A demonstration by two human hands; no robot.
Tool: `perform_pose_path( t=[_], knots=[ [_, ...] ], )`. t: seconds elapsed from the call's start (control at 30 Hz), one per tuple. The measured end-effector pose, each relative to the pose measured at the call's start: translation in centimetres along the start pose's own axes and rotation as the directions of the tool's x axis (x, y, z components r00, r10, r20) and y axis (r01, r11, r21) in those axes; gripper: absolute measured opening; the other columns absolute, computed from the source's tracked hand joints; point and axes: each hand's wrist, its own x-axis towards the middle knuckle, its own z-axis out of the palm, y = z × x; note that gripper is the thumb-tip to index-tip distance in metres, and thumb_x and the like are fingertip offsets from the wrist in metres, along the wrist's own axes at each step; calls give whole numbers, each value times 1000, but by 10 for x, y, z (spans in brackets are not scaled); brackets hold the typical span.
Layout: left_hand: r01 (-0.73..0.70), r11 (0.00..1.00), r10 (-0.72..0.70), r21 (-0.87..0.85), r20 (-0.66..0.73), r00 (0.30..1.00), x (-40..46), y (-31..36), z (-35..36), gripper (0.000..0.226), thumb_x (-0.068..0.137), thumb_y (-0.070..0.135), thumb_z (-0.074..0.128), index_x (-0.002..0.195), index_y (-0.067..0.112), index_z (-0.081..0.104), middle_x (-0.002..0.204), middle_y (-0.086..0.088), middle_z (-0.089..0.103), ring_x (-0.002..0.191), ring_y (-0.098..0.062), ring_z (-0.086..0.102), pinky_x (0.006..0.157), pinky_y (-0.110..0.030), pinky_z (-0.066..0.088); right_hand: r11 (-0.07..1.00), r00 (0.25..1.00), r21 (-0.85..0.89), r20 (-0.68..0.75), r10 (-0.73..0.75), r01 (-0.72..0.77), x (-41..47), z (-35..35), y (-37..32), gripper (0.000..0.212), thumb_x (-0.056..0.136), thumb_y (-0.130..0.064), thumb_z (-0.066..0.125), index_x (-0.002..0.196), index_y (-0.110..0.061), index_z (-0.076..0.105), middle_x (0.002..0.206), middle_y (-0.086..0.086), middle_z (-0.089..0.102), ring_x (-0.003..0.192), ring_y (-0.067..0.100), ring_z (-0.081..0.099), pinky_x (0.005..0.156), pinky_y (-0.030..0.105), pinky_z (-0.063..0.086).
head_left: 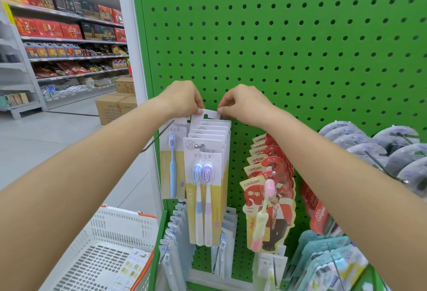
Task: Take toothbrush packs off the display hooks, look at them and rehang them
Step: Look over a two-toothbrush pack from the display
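pack tab (209,113) — pinched between both hands' fingertips (200,108)

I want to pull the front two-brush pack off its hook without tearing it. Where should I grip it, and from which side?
Grip the front two-brush pack by the flat card header beside its hang hole, coming straight from the front, probably with one of the hands at each top corner. The hook points out towards you, so the pack should slide forward. The blister bulges lower down; the header is flat and thin.

Matt green perforated metal pegboard (288,36); glossy clear plastic blisters on white-and-yellow card toothbrush packs (204,189); white slotted plastic basket (111,244).
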Motion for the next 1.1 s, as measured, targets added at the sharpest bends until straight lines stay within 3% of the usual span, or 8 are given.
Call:
perform_pose_path(
  t=[0.17,0.33,0.43,0.6,0.67,0.77,0.93,1.1],
  knots=[
    [12,997,-9,-74,35,999,2,3,8,13,88,14,71,98,7,75,90,-9,73,77,-22,69,86,-35,56,997,1000,-69,-8,19,-19,4,1,0,9,91,-25,63,81,-26,63,84,-7,64,76,13,57,61,25,38],
    [18,993,-9,-119,81,997,4,6,14,16,92,12,65,105,8,73,89,-8,70,63,-10,60,63,-18,50,990,999,-134,-9,34,-35,2,2,4,6,92,-27,62,86,-25,63,88,-4,65,83,17,59,69,29,43],
    [-4,998,12,-66,125,992,0,9,15,22,96,9,57,114,10,71,104,-5,69,68,-6,55,77,-25,46,988,999,-153,35,19,-13,-1,1,6,5,93,-25,61,90,-22,64,91,-3,67,79,15,59,66,27,42],
    [-59,989,62,-133,19,998,-31,6,-25,23,98,18,57,116,21,69,119,1,67,104,-12,60,104,-34,44,997,999,-77,29,-30,32,-20,-19,0,17,94,-34,58,102,-21,66,82,-11,58,66,11,58,57,26,45],
    [-96,986,104,-137,51,993,-53,2,-44,18,95,23,60,108,27,72,110,11,70,101,-4,64,94,-23,46,999,996,-11,66,-52,53,-32,-30,-5,17,91,-39,61,97,-24,68,83,-6,65,76,18,65,64,31,53],
    [-128,975,160,-183,177,971,-89,-3,-55,18,92,22,65,99,37,72,94,25,71,88,11,64,76,-8,45,995,967,31,234,-97,93,-53,-43,-14,16,86,-43,67,90,-27,67,84,-5,69,69,8,60,62,23,46],
    [-172,976,190,-136,133,973,-110,-5,-27,20,82,23,75,88,40,68,93,21,65,84,6,62,83,-29,53,992,936,37,327,-128,123,-78,-35,-29,25,77,-49,73,87,-27,65,87,-9,67,77,6,62,63,23,45],
    [-169,983,167,-68,-31,985,-107,-2,-6,14,83,27,75,82,32,61,97,11,59,74,7,59,69,-24,44,983,964,-61,217,-156,173,-77,-15,-29,17,85,-41,68,81,-29,58,78,-15,58,72,6,54,59,26,38]
  ],
)
